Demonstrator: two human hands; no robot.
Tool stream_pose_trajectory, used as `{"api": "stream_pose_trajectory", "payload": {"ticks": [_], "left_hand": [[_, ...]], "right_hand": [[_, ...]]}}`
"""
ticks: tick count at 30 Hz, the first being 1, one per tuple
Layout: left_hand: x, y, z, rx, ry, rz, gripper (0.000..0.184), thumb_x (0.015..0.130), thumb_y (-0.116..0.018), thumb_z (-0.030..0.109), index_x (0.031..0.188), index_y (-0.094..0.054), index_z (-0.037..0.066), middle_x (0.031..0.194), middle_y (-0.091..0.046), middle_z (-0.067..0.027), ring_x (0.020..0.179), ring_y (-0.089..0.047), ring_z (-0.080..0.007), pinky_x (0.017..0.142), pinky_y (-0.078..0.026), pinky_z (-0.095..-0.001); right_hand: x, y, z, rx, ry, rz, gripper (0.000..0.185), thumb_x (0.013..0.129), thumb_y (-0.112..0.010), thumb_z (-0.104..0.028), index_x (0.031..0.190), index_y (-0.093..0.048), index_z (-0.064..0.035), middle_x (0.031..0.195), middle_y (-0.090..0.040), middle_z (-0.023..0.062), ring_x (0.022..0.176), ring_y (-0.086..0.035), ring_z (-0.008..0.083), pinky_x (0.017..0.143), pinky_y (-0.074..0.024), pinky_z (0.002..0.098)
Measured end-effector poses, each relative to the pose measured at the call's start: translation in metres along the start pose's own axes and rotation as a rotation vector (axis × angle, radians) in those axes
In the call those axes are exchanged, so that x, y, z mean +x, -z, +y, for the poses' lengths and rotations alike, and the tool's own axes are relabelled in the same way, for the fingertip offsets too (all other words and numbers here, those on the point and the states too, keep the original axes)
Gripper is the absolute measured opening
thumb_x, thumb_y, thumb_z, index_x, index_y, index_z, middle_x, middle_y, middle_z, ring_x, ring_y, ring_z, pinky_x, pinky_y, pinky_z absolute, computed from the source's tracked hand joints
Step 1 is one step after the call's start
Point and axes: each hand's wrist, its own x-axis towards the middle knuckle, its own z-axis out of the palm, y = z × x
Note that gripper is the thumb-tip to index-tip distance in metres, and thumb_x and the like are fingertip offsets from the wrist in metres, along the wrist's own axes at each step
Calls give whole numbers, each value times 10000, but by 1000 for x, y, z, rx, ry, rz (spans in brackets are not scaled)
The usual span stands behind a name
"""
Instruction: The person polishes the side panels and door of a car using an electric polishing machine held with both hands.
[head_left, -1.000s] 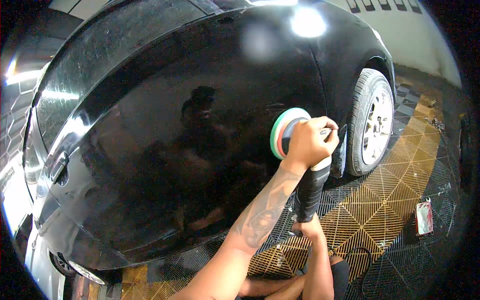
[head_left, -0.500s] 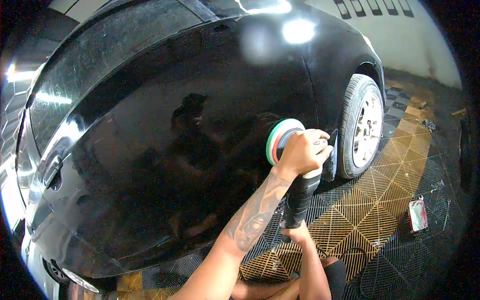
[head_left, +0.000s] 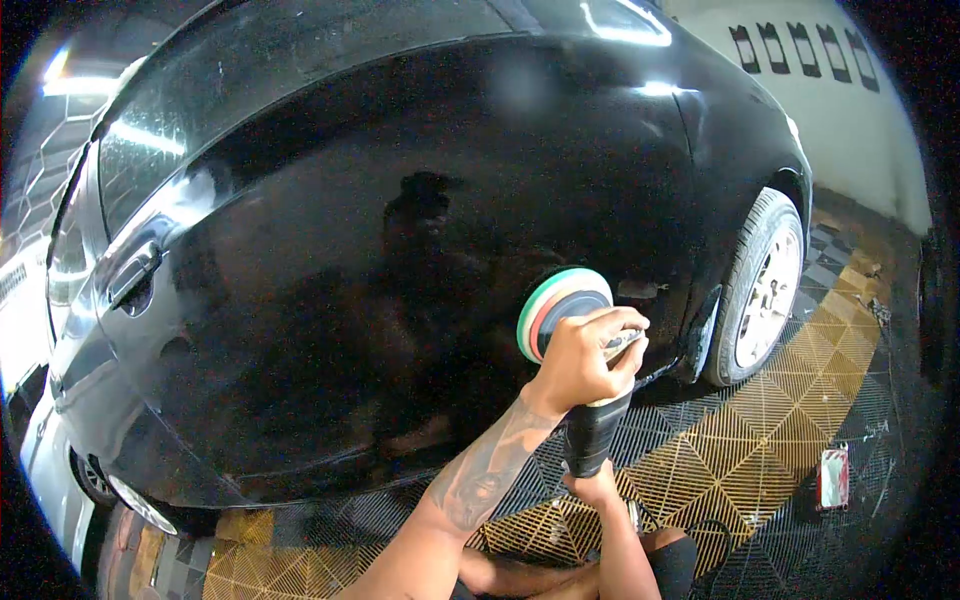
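Observation:
A polisher (head_left: 593, 432) with a dark, taped body is held against the lower part of the black car door (head_left: 330, 300). Its round pad (head_left: 540, 303), layered green, white and red, lies against the panel. My left hand (head_left: 588, 358), at the end of a tattooed forearm, is closed over the polisher's head, fingers curled on top. Behind it, my right hand (head_left: 597, 486) grips the rear end of the body; some of its fingers are hidden.
The car's wheel (head_left: 765, 290) stands to the right on a yellow and black grid floor (head_left: 715, 470). A red and white object (head_left: 832, 478) lies on the floor at the right. A cord (head_left: 715, 535) runs near my knee. Another car (head_left: 55, 460) shows at the left.
The polisher and both hands have moved down and left along the door, farther from the wheel. The view has shifted. Both hands have kept their hold.

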Motion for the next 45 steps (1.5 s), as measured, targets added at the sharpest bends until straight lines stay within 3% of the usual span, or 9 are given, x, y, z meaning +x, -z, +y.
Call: {"api": "stream_pose_trajectory", "payload": {"ticks": [2,6,14,18,20,27,30,36,45], "left_hand": [[-5,7,3,-15,-50,60,169,790,-725,46,955,-701,18,922,-736,-147,767,-733,-310,685,-579,-351],[-19,23,9,-12,-27,84,190,782,-740,44,965,-708,5,958,-742,-148,801,-742,-280,728,-588,-336],[-51,71,25,55,-31,165,241,744,-759,8,982,-722,1,973,-749,-157,824,-752,-262,756,-597,-339],[-71,103,33,67,-59,233,240,736,-748,-6,973,-717,-17,952,-748,-172,803,-750,-277,752,-600,-350],[-82,120,40,46,-51,266,250,724,-736,-13,972,-712,-22,946,-748,-170,793,-750,-276,745,-601,-348],[-125,178,62,129,-58,361,256,704,-724,38,951,-706,-27,928,-750,-167,786,-750,-275,739,-602,-347],[-139,198,64,127,-47,396,243,706,-731,48,940,-709,-16,929,-752,-162,798,-752,-273,752,-604,-349],[-161,236,79,158,-36,414,228,691,-753,41,914,-714,17,917,-755,-146,796,-753,-270,764,-609,-364],[-195,286,99,198,24,518,223,675,-732,70,887,-713,5,874,-750,-164,738,-750,-285,738,-617,-375]], "right_hand": [[-5,0,-12,71,23,10,308,668,-736,-131,952,-667,-37,902,-702,113,799,-651,271,782,-547,392],[-5,-10,-5,99,-87,-35,343,625,-808,-104,939,-702,-14,932,-758,95,816,-697,217,808,-556,383],[-16,-19,-21,36,-16,-90,297,682,-787,-203,926,-715,-47,912,-754,152,815,-722,274,777,-555,399],[-24,-30,-32,-23,-121,-123,361,669,-833,-205,951,-691,-31,870,-734,95,792,-684,201,762,-557,383],[-24,-41,-25,-71,26,-125,335,668,-815,-228,908,-713,-17,921,-754,171,835,-732,278,777,-562,397],[-30,-72,-22,-108,97,-152,422,640,-857,-251,939,-720,14,931,-755,180,876,-746,263,809,-581,403],[-45,-77,-91,-169,40,-189,380,660,-846,-227,924,-722,17,917,-755,170,872,-739,240,814,-578,393],[-39,-117,-57,-198,308,-184,477,705,-838,-185,1113,-690,13,1035,-749,152,955,-715,214,856,-559,379],[-53,-129,-117,-151,169,-428,596,653,-886,-212,1148,-670,41,1054,-745,160,963,-697,166,882,-555,363]]}}
